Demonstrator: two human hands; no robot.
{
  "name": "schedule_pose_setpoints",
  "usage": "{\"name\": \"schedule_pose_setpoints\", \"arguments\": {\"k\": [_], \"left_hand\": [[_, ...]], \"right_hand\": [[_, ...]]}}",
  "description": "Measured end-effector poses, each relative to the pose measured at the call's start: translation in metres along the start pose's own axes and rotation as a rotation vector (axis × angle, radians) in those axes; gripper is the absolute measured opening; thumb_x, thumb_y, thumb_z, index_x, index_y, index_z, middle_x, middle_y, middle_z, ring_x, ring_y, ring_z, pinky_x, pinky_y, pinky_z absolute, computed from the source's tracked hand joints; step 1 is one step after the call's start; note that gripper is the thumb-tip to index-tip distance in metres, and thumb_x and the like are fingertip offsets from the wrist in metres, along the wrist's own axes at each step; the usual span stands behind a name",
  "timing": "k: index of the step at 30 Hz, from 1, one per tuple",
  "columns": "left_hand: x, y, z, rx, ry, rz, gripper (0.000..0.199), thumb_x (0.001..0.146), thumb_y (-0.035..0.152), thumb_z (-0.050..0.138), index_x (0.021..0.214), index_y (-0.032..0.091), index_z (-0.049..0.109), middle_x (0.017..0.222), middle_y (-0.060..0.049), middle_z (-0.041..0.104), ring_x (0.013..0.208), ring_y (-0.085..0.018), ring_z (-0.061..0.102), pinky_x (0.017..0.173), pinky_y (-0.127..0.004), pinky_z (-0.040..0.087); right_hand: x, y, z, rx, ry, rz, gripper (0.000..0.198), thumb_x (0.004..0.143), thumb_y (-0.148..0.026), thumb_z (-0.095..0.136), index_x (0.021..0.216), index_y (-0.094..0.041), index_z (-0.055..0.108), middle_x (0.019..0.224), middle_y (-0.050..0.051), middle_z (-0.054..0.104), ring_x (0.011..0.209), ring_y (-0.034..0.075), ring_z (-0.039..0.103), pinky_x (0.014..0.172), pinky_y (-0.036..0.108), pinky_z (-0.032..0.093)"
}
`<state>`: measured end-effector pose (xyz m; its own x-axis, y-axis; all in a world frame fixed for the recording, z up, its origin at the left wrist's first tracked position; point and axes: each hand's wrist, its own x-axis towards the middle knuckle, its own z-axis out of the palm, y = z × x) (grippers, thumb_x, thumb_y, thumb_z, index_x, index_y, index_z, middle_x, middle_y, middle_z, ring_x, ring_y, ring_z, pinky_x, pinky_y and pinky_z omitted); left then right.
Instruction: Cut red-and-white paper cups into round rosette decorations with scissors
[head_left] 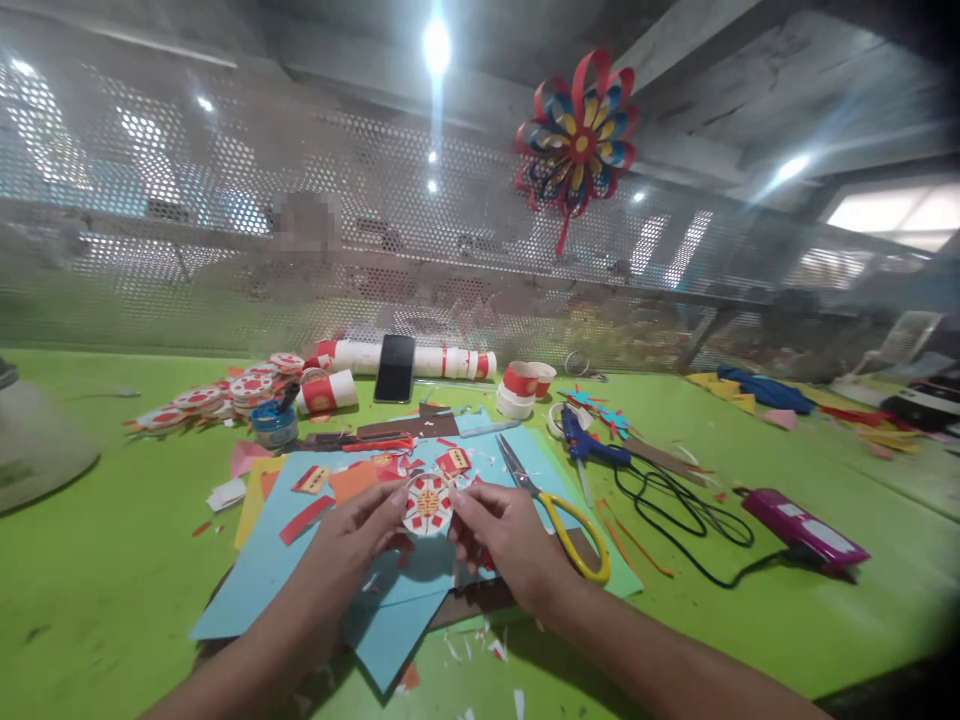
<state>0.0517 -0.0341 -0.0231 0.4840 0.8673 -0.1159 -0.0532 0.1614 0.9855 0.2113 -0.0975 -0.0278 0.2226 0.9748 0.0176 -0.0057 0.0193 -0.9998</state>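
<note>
Between my two hands is a round white paper disc with red pieces around an orange-and-red centre pattern. My left hand pinches its left edge, and my right hand pinches the right edge. Below them lie blue paper sheets strewn with red and white scraps. Yellow-handled scissors rest open-bladed just right of my right hand. A red strip and a small red-and-cream cut piece lie left of the disc. Part of the fingers is hidden beneath the disc.
A blue glue gun and a purple power strip with black cord lie right. Behind stand stacked paper cups, a phone and a blue jar. Decorated discs lie left. A paper flower hangs above.
</note>
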Motion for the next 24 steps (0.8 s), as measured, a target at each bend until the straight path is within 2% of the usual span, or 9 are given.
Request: {"name": "schedule_pose_setpoints", "arguments": {"k": [4, 10, 15, 20, 24], "left_hand": [[0.0029, -0.0019, -0.0034, 0.1, -0.011, 0.012, 0.043, 0.071, 0.057, 0.067, 0.089, 0.017, 0.067, 0.067, 0.0, 0.061, 0.061, -0.016, 0.055, 0.057, -0.026, 0.042], [0.0066, -0.0066, -0.0061, 0.096, -0.076, 0.05, 0.042, 0.078, 0.056, 0.061, 0.088, 0.015, 0.066, 0.072, -0.003, 0.061, 0.063, -0.017, 0.053, 0.063, -0.029, 0.045], [0.0046, -0.0054, -0.0051, 0.083, -0.089, 0.05, 0.039, 0.078, 0.055, 0.062, 0.075, 0.016, 0.065, 0.071, -0.003, 0.061, 0.063, -0.017, 0.053, 0.064, -0.028, 0.045], [0.0032, -0.0033, -0.0041, 0.062, -0.09, 0.041, 0.036, 0.078, 0.053, 0.062, 0.079, 0.018, 0.066, 0.074, -0.003, 0.064, 0.064, -0.016, 0.054, 0.063, -0.025, 0.043], [0.0039, -0.0042, -0.0049, 0.063, -0.069, 0.026, 0.036, 0.076, 0.053, 0.065, 0.074, 0.017, 0.065, 0.072, -0.002, 0.063, 0.062, -0.015, 0.054, 0.061, -0.025, 0.043]], "right_hand": [[-0.0003, -0.0006, 0.0007, -0.007, -0.015, -0.003, 0.042, 0.078, -0.055, 0.063, 0.066, -0.015, 0.059, 0.058, -0.002, 0.059, 0.041, 0.007, 0.048, 0.041, 0.021, 0.04], [0.001, -0.0001, 0.0011, -0.005, -0.006, 0.024, 0.043, 0.076, -0.056, 0.064, 0.065, -0.016, 0.058, 0.056, -0.002, 0.058, 0.04, 0.007, 0.049, 0.039, 0.021, 0.039], [0.002, 0.0003, 0.0012, -0.004, -0.002, 0.035, 0.044, 0.074, -0.058, 0.064, 0.066, -0.016, 0.058, 0.056, -0.003, 0.057, 0.041, 0.008, 0.049, 0.039, 0.021, 0.04], [0.0013, -0.0003, 0.001, -0.011, -0.007, 0.036, 0.045, 0.074, -0.059, 0.064, 0.066, -0.015, 0.057, 0.057, -0.003, 0.057, 0.042, 0.007, 0.05, 0.039, 0.02, 0.04], [0.0011, -0.0012, 0.0003, -0.023, -0.017, 0.042, 0.045, 0.074, -0.06, 0.064, 0.066, -0.016, 0.057, 0.057, -0.002, 0.057, 0.042, 0.007, 0.05, 0.039, 0.02, 0.04]]}}
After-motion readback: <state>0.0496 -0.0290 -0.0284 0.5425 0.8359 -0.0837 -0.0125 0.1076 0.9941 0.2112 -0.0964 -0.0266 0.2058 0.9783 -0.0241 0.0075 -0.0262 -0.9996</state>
